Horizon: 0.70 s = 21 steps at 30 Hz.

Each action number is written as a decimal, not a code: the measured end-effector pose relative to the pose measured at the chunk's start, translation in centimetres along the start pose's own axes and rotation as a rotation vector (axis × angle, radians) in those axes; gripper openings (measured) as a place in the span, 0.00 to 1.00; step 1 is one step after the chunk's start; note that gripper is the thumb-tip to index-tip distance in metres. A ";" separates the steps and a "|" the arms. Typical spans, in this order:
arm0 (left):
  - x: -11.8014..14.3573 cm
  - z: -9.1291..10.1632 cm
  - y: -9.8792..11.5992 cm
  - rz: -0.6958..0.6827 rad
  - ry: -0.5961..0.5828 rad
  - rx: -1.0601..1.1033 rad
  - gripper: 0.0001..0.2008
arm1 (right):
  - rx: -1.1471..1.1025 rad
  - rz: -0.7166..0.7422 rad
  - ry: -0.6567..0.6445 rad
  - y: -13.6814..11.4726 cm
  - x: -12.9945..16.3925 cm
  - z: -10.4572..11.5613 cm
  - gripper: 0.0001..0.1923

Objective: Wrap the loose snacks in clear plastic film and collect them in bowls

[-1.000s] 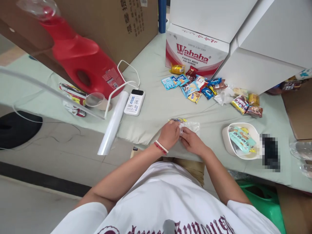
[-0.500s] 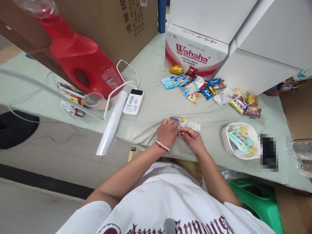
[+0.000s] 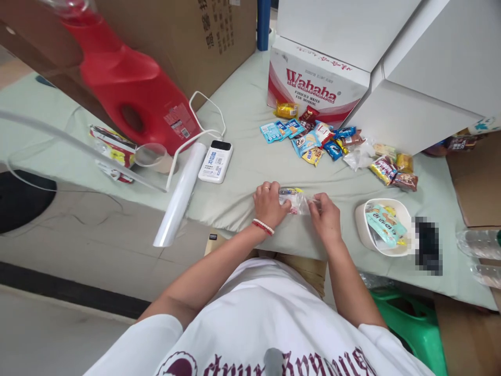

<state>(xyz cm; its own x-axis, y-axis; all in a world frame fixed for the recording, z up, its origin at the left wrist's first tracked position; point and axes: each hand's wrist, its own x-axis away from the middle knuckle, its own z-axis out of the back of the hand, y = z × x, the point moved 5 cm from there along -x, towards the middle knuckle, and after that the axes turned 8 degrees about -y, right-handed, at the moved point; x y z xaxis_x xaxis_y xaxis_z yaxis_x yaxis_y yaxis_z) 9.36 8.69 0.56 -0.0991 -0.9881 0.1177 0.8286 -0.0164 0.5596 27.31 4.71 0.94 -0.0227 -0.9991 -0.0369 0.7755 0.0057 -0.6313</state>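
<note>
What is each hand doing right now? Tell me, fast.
Left hand: closed on one end of the clear bag.
Right hand: closed on the bag's other end.

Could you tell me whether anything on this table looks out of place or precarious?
Yes: the white roll juts past the table edge, its lower end over the floor. The hands hold a clear snack bag.

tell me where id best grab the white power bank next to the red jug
Grip the power bank across its two long side edges, coming straight down from above. It lies flat on the green sheet, a slim block with clear space on both long sides. Approach from the lower end; the white cable seems to leave the dark top end.
</note>
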 end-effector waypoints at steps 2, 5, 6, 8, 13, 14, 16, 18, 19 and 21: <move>0.5 -0.1 0.8 -0.035 -0.007 0.003 0.12 | -0.071 0.034 -0.061 -2.1 0.3 -0.6 0.11; 1.4 -0.2 1.7 -0.121 -0.004 0.032 0.07 | -0.153 0.128 -0.062 -4.4 0.7 -1.3 0.15; 1.8 -0.2 1.9 -0.176 -0.002 0.057 0.08 | -0.194 0.136 -0.056 -4.6 0.8 -1.4 0.16; 2.9 -0.2 2.3 -0.311 -0.016 0.147 0.16 | -0.281 0.126 -0.055 -4.4 1.0 -1.7 0.18; 5.4 -0.7 2.5 -0.525 -0.314 0.627 0.41 | -0.393 -0.031 -0.012 -1.7 2.4 -1.2 0.21; 5.8 -0.7 2.4 -0.543 -0.393 0.720 0.43 | -0.423 -0.088 0.012 -0.7 2.9 -0.6 0.20; 6.3 -0.4 1.7 -0.552 -0.484 0.817 0.41 | -0.480 -0.188 0.117 1.6 4.0 1.9 0.21; 6.1 0.1 0.1 -0.502 -0.471 0.805 0.36 | -0.487 -0.252 0.325 4.6 5.2 6.3 0.24; 5.9 0.4 -1.0 -0.455 -0.442 0.783 0.32 | -0.463 -0.275 0.450 6.3 5.8 9.1 0.28; 5.5 0.8 -3.5 -0.339 -0.373 0.749 0.26 | -0.415 -0.305 0.638 9.8 6.6 14.5 0.34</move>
<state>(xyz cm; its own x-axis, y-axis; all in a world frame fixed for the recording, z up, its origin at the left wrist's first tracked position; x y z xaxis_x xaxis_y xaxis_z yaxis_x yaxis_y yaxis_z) 5.48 3.45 -0.09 -0.5531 -0.8324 0.0349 0.1596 -0.0648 0.9850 43.94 -2.42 5.72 -0.6463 -0.7435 -0.1717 0.3833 -0.1217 -0.9156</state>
